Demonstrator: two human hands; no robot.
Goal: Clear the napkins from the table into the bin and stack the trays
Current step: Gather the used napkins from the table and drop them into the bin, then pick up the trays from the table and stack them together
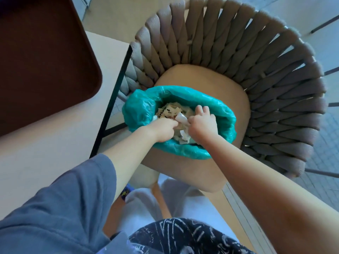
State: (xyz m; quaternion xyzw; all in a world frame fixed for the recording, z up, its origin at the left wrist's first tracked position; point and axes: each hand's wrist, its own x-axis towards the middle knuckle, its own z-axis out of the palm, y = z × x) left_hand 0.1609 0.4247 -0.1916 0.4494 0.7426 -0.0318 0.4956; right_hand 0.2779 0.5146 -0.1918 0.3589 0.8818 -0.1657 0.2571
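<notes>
A bin lined with a teal plastic bag [139, 109] stands on a chair seat. Crumpled napkins [170, 110] fill it. Both my hands reach down into the bin's mouth. My left hand [162, 128] has its fingers curled down into the paper. My right hand [201, 123] grips a white crumpled napkin [181, 118] between thumb and fingers. A dark brown tray [42, 66] lies on the table at the upper left, with part of it out of frame.
The beige table [55, 143] with a black metal edge lies on the left. The chair has a woven grey rope back [238, 52] curving around a tan seat [192, 77]. Tiled floor shows on the right.
</notes>
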